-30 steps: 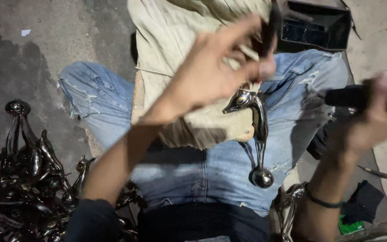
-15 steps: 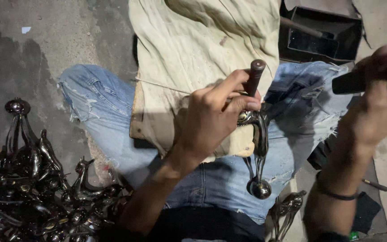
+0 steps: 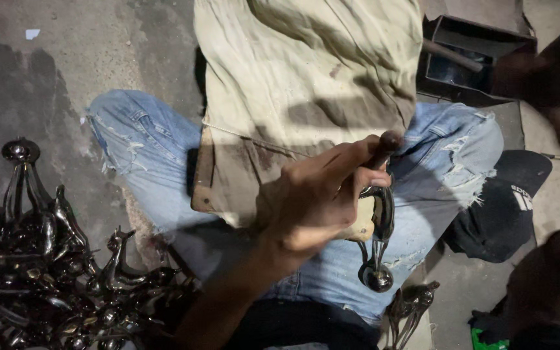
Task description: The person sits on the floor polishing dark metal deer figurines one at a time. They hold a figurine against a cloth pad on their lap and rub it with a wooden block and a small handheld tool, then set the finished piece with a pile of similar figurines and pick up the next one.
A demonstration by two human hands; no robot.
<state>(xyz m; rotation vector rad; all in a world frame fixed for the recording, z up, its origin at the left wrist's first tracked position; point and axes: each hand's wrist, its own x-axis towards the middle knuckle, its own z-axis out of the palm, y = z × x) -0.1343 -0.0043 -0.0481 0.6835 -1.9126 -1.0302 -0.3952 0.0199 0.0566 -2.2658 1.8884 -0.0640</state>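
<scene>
A beige cloth (image 3: 306, 71) drapes over the person's lap, lying across faded, torn blue jeans (image 3: 144, 149) on the concrete floor (image 3: 66, 58). At near left sits a heap of dark metal bird figurines (image 3: 40, 272). A black open box (image 3: 468, 61) stands at far right. The left hand (image 3: 322, 201) hovers over the lap at centre, its grip clamped on a dark metal bird figurine (image 3: 380, 240) whose round base hangs downward. The right hand (image 3: 552, 84) is a dark blur at the right edge; its grip cannot be told.
</scene>
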